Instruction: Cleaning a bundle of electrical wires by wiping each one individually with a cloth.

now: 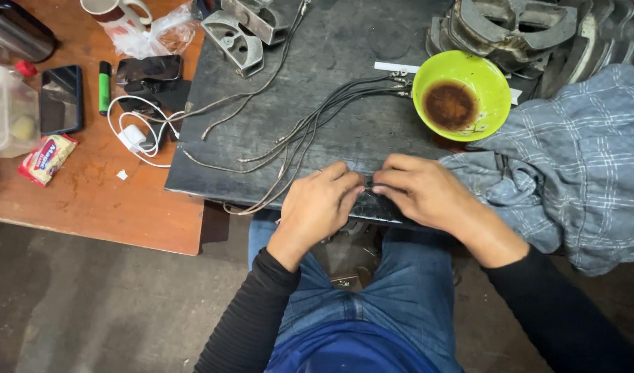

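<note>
My left hand and my right hand meet at the near edge of a dark metal slab. Their fingertips pinch the end of a thin dark wire between them. A bundle of several grey wires runs from my hands up across the slab towards a green bowl with brown residue inside. I sit with blue jeans and black sleeves below the slab.
Grey metal castings are stacked at the back right, two more at the back middle. A grey checked cloth lies right. The wooden table on the left holds phones, a white charger cable, a green marker, a snack packet and a mug.
</note>
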